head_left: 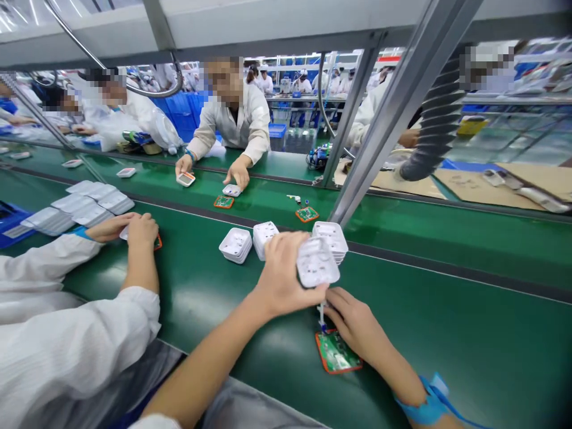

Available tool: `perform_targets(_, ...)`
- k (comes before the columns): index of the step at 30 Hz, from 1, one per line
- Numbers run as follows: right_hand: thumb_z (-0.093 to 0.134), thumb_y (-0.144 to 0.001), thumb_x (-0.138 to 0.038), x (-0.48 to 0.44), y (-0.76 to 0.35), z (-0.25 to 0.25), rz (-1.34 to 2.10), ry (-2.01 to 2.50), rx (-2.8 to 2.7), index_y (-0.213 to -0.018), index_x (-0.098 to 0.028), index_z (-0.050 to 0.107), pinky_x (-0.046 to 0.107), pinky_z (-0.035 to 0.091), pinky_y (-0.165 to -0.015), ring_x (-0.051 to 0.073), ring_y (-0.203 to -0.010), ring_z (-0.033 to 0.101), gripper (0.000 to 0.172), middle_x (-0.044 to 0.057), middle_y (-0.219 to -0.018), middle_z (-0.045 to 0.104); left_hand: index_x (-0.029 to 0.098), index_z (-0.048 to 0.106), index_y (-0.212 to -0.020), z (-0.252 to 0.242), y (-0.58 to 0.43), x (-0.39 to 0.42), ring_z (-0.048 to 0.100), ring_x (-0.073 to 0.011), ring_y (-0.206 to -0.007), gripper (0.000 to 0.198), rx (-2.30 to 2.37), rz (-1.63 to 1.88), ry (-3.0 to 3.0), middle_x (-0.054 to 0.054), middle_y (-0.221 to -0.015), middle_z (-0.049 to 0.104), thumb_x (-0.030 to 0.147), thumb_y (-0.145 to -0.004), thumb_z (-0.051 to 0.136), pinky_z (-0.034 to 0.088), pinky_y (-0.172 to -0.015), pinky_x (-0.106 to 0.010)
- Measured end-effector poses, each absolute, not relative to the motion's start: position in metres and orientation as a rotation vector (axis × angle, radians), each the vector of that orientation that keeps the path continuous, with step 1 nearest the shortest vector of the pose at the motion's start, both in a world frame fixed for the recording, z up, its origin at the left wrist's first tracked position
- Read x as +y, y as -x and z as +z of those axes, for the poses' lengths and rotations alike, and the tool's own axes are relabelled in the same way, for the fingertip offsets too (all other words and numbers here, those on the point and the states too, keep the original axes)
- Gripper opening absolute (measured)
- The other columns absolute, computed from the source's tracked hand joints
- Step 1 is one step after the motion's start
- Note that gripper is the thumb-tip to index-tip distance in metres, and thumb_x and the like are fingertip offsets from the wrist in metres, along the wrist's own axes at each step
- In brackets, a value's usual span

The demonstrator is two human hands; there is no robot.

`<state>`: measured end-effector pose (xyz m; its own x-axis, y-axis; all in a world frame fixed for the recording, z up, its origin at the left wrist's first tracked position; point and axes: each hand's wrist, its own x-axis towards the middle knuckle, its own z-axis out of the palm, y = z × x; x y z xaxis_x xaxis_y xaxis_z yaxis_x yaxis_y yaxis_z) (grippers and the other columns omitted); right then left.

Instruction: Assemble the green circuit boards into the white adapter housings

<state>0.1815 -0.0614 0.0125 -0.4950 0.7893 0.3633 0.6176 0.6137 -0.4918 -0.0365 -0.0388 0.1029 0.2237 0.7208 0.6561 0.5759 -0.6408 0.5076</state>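
Observation:
My left hand [281,274] is closed on a white plastic cover [316,262], held tilted above the green conveyor belt [447,333]. My right hand [353,325] rests on the belt with fingers pinched round a small white part [321,313] at the top edge of a green circuit board in an orange frame [336,353]. What the pinched part is cannot be made out. A blue wrist strap [426,402] sits on my right wrist. Just behind my left hand stand three short stacks of white covers [236,244] [263,235] [331,235].
A co-worker's hands [134,229] at my left hold a white part over the belt. Across the belt another person [232,119] touches white covers [231,190]. More orange-framed boards [306,214] [223,202], rows of white covers [89,205] and a slanted metal post [379,131] are nearby.

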Motion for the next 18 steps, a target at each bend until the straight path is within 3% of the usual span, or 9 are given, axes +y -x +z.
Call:
perform_targets(5, 0.044, -0.101, -0.017, -0.077, -0.162, 0.018, 0.686, 0.818, -2.409, -0.145, -0.035, 0.053, 0.03, 0.06, -0.081, 0.019, -0.095, 0.069, 0.048, 0.009, -0.112, 0.063, 0.022, 0.045, -0.131, 0.033, 0.073, -0.1, 0.058, -0.0358, -0.113, 0.072, 1.918, 1.263, -2.071, -0.014, -0.122, 0.061, 0.026, -0.067, 0.076, 0.047, -0.096, -0.051)
perform_targets(9, 0.042, -0.102, -0.016, -0.088, -0.136, 0.019, 0.815, 0.827, -2.365, -0.154, -0.032, 0.041, 0.03, 0.059, -0.088, 0.018, -0.102, 0.066, 0.055, 0.011, -0.12, 0.061, 0.013, 0.046, -0.139, 0.006, 0.076, -0.115, 0.058, -0.0408, -0.115, 0.076, 2.265, 1.028, -2.044, -0.024, -0.131, 0.055, 0.039, -0.075, 0.078, 0.049, -0.092, -0.053)
perform_targets(14, 0.05, -0.101, -0.022, -0.086, -0.125, 0.015, 0.76, 0.982, -2.241, -0.134, -0.025, 0.059, 0.035, 0.059, -0.08, 0.02, -0.09, 0.066, 0.034, 0.008, -0.103, 0.067, 0.016, 0.052, -0.133, 0.01, 0.078, -0.126, 0.067, -0.0313, -0.103, 0.063, 2.008, 0.774, -2.025, -0.017, -0.127, 0.058, 0.047, -0.083, 0.075, 0.055, -0.078, -0.04)
perform_targets(18, 0.049, -0.102, -0.023, -0.078, -0.132, 0.014, 0.707, 1.028, -2.274, -0.131, -0.025, 0.064, 0.036, 0.058, -0.08, 0.021, -0.093, 0.066, 0.033, 0.01, -0.109, 0.065, 0.016, 0.057, -0.122, 0.011, 0.094, -0.135, 0.067, -0.0257, -0.094, 0.045, 1.683, 0.742, -2.143, -0.013, -0.115, 0.06, 0.048, -0.09, 0.067, 0.056, -0.075, -0.037)
